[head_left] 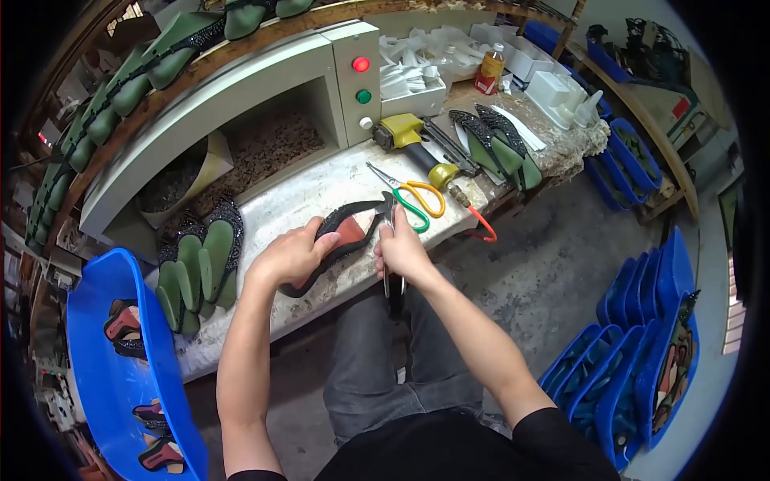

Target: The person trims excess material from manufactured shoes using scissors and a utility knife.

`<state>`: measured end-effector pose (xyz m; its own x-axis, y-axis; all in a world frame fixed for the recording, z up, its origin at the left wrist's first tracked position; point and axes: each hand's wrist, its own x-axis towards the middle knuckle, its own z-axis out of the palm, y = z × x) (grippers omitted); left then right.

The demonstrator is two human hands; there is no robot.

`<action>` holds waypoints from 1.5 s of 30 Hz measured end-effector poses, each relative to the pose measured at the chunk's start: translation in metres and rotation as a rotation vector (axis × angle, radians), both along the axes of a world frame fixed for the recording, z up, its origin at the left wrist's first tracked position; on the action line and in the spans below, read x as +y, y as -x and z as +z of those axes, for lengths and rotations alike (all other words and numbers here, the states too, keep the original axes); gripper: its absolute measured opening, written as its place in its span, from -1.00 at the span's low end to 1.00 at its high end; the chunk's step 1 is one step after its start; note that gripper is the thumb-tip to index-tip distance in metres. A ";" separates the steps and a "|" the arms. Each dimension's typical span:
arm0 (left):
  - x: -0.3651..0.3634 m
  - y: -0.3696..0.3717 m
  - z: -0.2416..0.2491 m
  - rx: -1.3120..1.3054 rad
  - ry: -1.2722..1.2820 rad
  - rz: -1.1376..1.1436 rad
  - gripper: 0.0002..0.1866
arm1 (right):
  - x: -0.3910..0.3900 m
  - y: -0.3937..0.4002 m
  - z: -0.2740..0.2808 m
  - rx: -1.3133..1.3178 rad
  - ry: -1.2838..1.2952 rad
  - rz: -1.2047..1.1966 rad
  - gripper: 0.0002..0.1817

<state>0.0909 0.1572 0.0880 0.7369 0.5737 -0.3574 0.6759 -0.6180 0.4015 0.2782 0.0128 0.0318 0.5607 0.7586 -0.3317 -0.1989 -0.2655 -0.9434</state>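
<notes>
My left hand (295, 253) is closed around a shoe (349, 230) held sole up at the table's front edge. The shoe has a black upper folded over its rim and a reddish-brown bottom. A pair of metal pliers (388, 210) is gripped in my right hand (403, 250), its jaws right at the shoe's far end and its handles pointing down toward my lap. Just beyond the pliers lie scissors (414, 200) with one green and one orange handle. Behind them rests a yellow and black air stapler (411, 146) with a red hose.
Green shoe lasts with black uppers (200, 268) stand at the left, and more lasts (497, 148) lie back right. A blue bin (164, 353) holds shoes. A grey machine housing (233, 104) with a red light stands behind. Blue bins (634, 353) sit at right.
</notes>
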 end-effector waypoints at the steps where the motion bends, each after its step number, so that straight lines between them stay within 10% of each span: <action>1: 0.001 -0.002 0.000 -0.013 -0.017 0.009 -0.37 | 0.005 -0.008 0.006 0.015 0.029 0.071 -0.37; 9: -0.023 -0.001 0.009 0.044 -0.070 0.065 -0.29 | -0.021 -0.037 0.007 -0.035 0.121 0.103 -0.16; 13: -0.022 0.004 -0.033 -0.307 -0.123 -0.175 -0.31 | -0.011 -0.041 -0.037 -0.526 -0.106 0.127 -0.23; 18: -0.056 0.065 -0.017 -0.683 0.403 0.139 -0.22 | 0.024 -0.049 -0.071 -1.089 -0.412 0.205 -0.44; 19: -0.069 0.081 -0.018 -0.771 0.510 0.167 -0.21 | 0.032 -0.033 -0.063 -1.071 -0.434 0.230 -0.44; 23: -0.125 0.116 -0.026 -0.940 0.769 0.239 -0.16 | -0.015 0.033 0.047 0.556 -0.375 0.559 -0.58; 45: -0.176 0.146 -0.039 -1.026 0.733 0.307 -0.09 | -0.039 0.068 0.060 0.223 -0.296 0.765 -0.66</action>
